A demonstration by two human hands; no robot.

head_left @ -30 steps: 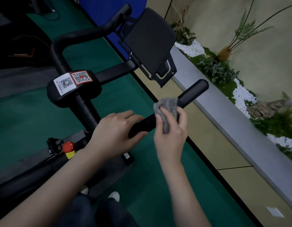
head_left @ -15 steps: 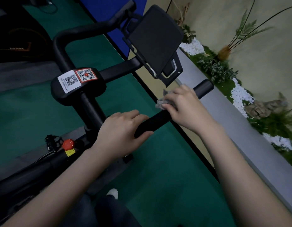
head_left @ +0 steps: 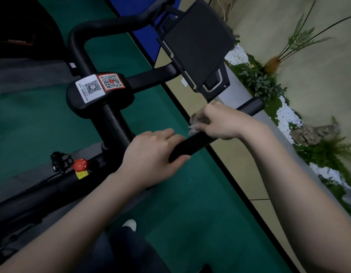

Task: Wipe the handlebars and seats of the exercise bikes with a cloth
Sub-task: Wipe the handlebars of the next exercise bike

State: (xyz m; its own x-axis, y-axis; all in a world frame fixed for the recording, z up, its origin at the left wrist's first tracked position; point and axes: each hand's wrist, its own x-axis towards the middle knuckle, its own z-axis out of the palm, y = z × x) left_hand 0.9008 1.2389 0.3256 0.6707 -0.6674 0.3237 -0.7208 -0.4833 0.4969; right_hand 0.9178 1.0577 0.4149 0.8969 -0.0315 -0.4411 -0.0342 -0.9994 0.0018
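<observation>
Right now the right hand pinches a grey cloth against the handlebar grip, while the left hand curls around its near end. That bar runs up-right toward its free tip, nearer the right hand.

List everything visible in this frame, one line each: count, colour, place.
handlebar: one, black, centre, gripped by both hands
cloth: one, grey, under right hand on the handlebar
tablet holder: one, black, top centre
QR stickers: two, white and red, on stem block
knob: one, red, lower left on frame
floor mat: one, green, beneath bike
plants: several, green, right border with white pebbles
left hand: one, grips the handlebar near end
right hand: one, presses cloth on the handlebar
</observation>
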